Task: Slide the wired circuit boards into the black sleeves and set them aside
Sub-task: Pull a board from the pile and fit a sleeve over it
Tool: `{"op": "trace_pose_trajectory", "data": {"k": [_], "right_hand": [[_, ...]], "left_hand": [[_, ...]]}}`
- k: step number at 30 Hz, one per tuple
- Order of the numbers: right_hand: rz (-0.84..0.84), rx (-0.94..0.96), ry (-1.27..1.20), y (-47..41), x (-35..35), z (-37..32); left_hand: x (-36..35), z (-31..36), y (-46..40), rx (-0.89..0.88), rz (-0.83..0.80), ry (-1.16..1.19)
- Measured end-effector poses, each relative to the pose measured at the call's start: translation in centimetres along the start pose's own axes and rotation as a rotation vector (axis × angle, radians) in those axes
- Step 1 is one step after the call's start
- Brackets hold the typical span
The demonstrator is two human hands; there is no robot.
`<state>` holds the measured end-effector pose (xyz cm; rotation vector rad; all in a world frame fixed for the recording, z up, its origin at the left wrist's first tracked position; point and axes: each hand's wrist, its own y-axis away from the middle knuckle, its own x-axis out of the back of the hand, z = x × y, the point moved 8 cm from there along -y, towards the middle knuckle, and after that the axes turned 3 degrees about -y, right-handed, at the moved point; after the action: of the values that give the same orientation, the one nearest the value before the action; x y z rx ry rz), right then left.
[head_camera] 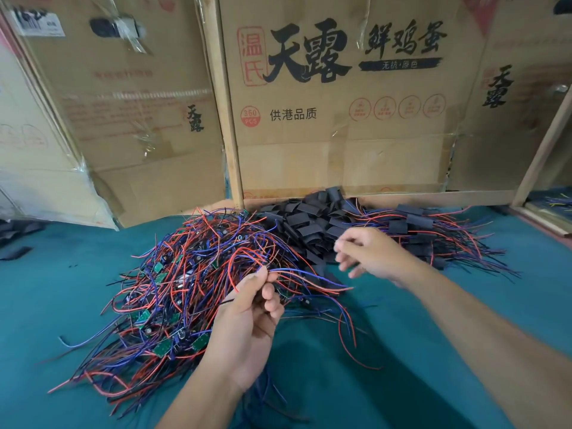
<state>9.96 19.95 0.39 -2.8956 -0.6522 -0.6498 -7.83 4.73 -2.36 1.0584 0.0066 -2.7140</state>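
Observation:
A big tangle of red, blue and black wires with small green circuit boards (173, 292) lies on the teal cloth at the left. My left hand (250, 317) pinches a few wires of one board (286, 293) at the pile's right edge. The board itself is mostly hidden behind my fingers. A heap of empty black sleeves (312, 224) sits behind, against the cardboard. My right hand (371, 255) hovers, blurred, over the sleeves with loosely spread fingers and holds nothing. Sleeved boards with wires (433, 236) lie in a pile at the right.
Cardboard boxes (340, 119) with wooden slats wall off the back. The teal cloth (510, 289) covers the work surface. A few loose black sleeves (15, 252) lie at the far left edge.

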Motion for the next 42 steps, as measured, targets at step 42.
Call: {"op": "trace_pose_trajectory", "data": {"k": [42], "right_hand": [[0.078, 0.365, 0.451, 11.7, 0.1, 1.3]], "left_hand": [[0.2, 0.5, -0.1, -0.128, 0.006, -0.19]]}}
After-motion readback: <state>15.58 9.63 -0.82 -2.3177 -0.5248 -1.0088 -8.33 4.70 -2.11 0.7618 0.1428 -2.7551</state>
